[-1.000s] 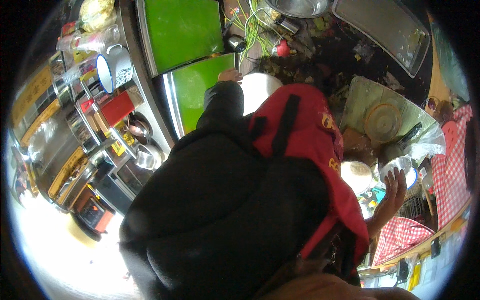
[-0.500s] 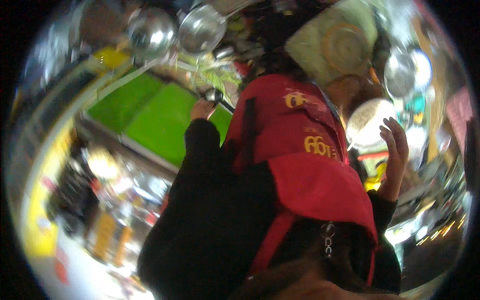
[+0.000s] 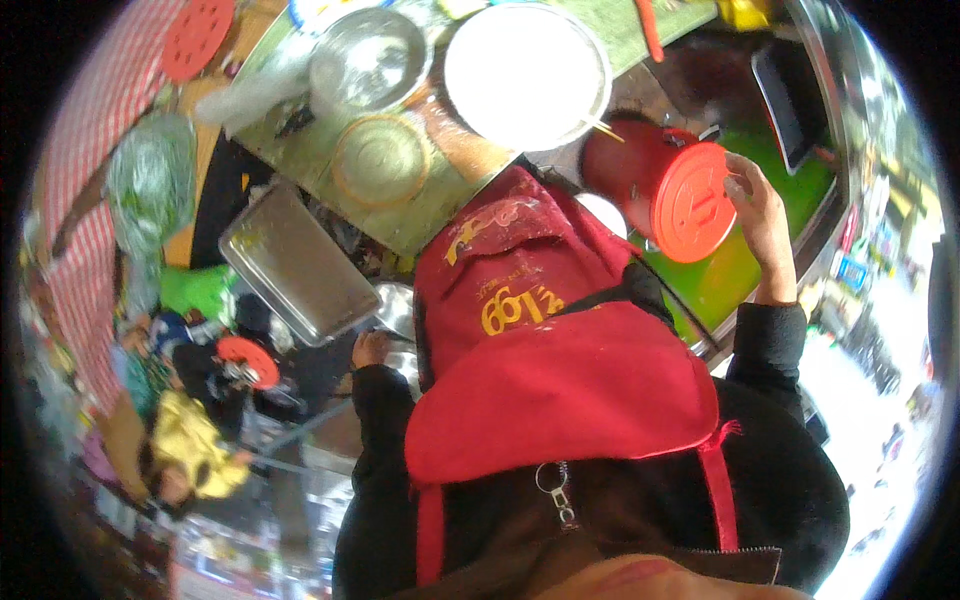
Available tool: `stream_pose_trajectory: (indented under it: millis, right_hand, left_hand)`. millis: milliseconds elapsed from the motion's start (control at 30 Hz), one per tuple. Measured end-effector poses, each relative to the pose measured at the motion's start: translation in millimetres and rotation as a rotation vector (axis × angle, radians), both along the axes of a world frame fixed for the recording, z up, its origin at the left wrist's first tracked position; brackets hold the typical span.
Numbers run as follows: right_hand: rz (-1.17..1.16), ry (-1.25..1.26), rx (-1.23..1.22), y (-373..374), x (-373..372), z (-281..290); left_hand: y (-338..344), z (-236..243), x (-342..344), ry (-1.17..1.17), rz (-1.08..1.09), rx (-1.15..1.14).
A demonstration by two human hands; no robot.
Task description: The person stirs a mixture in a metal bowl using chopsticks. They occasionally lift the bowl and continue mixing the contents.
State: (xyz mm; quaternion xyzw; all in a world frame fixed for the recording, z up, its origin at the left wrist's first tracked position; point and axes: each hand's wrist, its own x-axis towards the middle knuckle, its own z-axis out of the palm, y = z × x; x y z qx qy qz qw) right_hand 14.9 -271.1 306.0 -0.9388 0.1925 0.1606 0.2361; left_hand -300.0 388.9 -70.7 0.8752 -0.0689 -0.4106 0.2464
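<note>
My right hand [image 3: 762, 215] is at the rim of a round red lid [image 3: 692, 203] on a dark red bucket [image 3: 628, 165]. Its fingers are loosely bent and apart, with the tips close to or touching the lid's edge; a grip on it does not show. Lower and to the left, my left hand [image 3: 371, 350] is beside shiny metal bowls [image 3: 398, 308]. Its fingers are mostly hidden, so what it holds, if anything, is unclear. A red apron [image 3: 560, 390] hangs down my front between the two arms.
A green board [image 3: 455, 205] at the top bears a metal bowl [image 3: 370, 62] and a wide white-filled pan [image 3: 528, 80]. A rectangular metal tray [image 3: 300, 265] is at left. Beyond it is a person in yellow [image 3: 195, 450]. A bright green surface [image 3: 735, 275] lies under the bucket.
The whole view has swung round; the green surface went from left to right. My right hand has come to the red lid, and my left hand is now beside metal bowls.
</note>
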Motion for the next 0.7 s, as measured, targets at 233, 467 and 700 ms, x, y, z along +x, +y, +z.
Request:
stream_pose_trajectory:
  millis: [233,467,700]
  right_hand:
    - [-0.201,0.22,-0.134,-39.1,-110.8,-5.0]
    - [-0.171,0.264,-0.153,-49.3,-138.7,16.4]
    - [-0.187,0.163,-0.036,-32.6,-119.7,35.5]
  left_hand:
    - [35.3,31.7,136.7,-0.225,-0.533,-0.095]
    - [-89.4,131.5,228.2,-0.07,-0.683,0.515]
    - [-79.4,150.0,254.2,0.135,-0.608,0.235]
